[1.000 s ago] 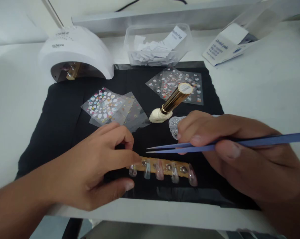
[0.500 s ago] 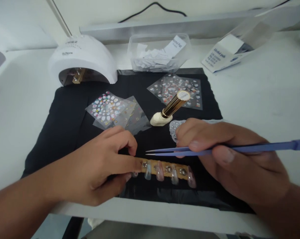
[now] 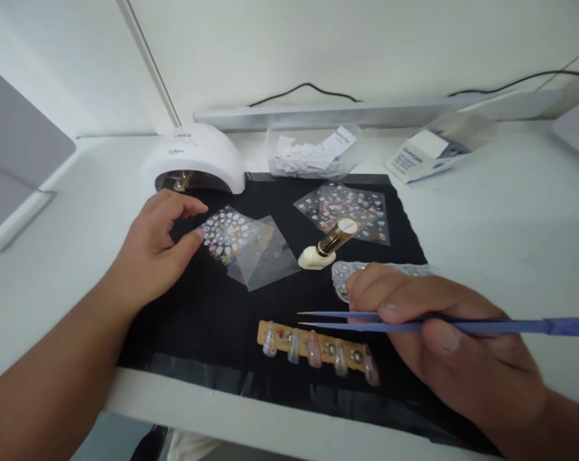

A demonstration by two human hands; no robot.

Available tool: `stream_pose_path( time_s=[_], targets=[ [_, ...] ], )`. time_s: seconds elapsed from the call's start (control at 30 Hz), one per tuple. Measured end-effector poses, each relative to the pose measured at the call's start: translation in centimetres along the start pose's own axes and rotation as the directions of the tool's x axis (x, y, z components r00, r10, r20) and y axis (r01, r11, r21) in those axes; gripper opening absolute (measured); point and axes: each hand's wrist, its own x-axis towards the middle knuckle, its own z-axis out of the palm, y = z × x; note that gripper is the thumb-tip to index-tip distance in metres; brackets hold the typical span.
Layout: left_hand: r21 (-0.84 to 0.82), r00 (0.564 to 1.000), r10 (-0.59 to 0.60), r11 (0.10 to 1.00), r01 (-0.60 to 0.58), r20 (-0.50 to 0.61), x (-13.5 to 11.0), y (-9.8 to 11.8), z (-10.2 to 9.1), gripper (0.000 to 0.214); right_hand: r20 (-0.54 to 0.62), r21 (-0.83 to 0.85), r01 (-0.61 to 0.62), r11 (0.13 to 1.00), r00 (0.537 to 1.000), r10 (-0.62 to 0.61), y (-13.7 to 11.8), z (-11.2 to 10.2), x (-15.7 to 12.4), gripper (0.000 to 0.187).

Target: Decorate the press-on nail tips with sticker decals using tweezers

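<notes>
Five false nails are sitting on the nail strip point(image 3: 282, 335), just below the tips of the blue tweezers point(image 3: 414, 324) and a little toward the person from the right hand's fingers. Most are looking pretty dressed up already, with small gems showing on or between them. The decorating seems well along, though it's too blurry to say which nails are missing anything.

The right hand point(image 3: 443, 346) is pinching the tweezers firmly between thumb and fingers. The tips are standing slightly apart and aren't carrying anything that can be made out. The left hand point(image 3: 155, 253) is reaching well away from the strip, fingers loosely curled and open. Its thumb tip is touching the near edge of the sticker sheet point(image 3: 229, 232), but nothing is actually being pinched. Going by that, no sticker is lifted off yet, so picking one and getting it onto a nail looks like what's left.

Just beyond the right fingers a gold-capped bottle point(image 3: 331, 245) is lying tilted on the black mat point(image 3: 198, 320), with a second sticker sheet point(image 3: 351, 211) behind it. The nail lamp point(image 3: 196, 163) is sitting just past the left fingertips on the bench point(image 3: 485, 218).
</notes>
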Motion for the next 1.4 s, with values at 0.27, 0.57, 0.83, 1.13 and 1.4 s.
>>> stream_pose_path(
  time_s=[0.27,0.57,0.83,1.13,1.4],
  targets=[
    [0.246,0.965,-0.128,0.967,0.069,0.23,0.3,-0.1,1.8,0.061,0.02,0.009,0.068,0.998,0.997,-0.068,0.2,-0.1,0.3,0.02],
    [0.396,0.906,-0.199,0.918,0.038,0.374,-0.4,1.8,3.2,0.089,0.043,-0.033,0.086,0.996,0.995,-0.085,0.7,-0.4,0.1,0.02],
    [0.474,0.901,-0.228,0.88,0.029,0.369,-0.8,2.2,3.7,0.093,0.033,-0.066,0.096,0.993,0.995,-0.093,0.6,-0.7,0.0,0.02],
    [0.496,0.889,-0.218,0.868,-0.012,0.403,-0.8,2.3,3.5,0.078,0.017,-0.087,0.088,0.992,0.996,-0.087,0.6,-0.7,0.1,0.02],
    [0.515,0.895,-0.223,0.857,-0.009,0.387,-0.4,2.6,3.2,0.07,0.013,-0.097,0.074,0.993,0.997,-0.073,0.8,-0.6,0.2,0.019]
  ],
)
